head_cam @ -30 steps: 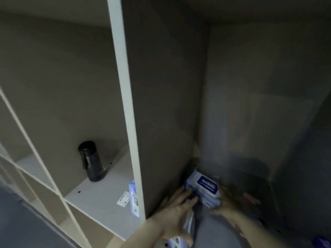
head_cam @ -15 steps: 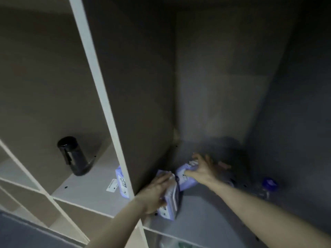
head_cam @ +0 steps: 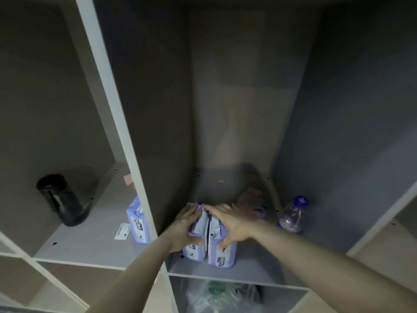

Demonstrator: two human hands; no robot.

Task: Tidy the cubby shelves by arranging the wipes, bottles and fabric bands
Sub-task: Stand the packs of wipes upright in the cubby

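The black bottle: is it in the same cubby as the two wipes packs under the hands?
No, the black bottle stands in the cubby left of the divider, while the two wipes packs stand in the middle one.

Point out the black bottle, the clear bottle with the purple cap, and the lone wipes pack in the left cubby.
black bottle point(head_cam: 64, 201), head view, on its dark side wall.
clear bottle point(head_cam: 291, 216), head view, on its transparent body.
lone wipes pack point(head_cam: 138, 222), head view, on its purple front face.
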